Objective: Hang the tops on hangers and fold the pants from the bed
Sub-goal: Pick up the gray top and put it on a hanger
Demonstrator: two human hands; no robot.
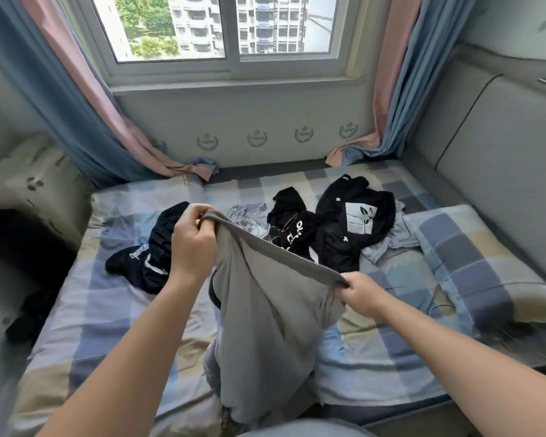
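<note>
- Grey pants [265,326]: held up over the near middle of the bed, with the waistband stretched between both hands. The legs hang toward the near edge, and their ends are bunched and out of sight.
- Left hand [193,244]: the grip pinches the far-left end of the waistband, fingers curled round the fabric.
- Right hand [364,293]: the grip pinches the near-right end and sits lower than the other, so the band slopes.
- Risk, probable: with the band uneven, the legs may not line up, and any fold would set in crooked.
- Risk, probable: each hand holds only a small edge of cloth, so a shake to straighten the legs could pull one corner free.
- Bed [85,313]: covered by a checked sheet, rumpled under the pants. Creases there could carry into the fold.
- Black garment [142,257]: lies just left of the left hand, crumpled.
- Two black tops [353,222]: lie at far right, overlapping a pale blue garment [394,244]. If the pants are laid down too far, they would land on this pile.
- Pillow [473,257]: at right, well apart.
- Hangers: none seen.
</note>
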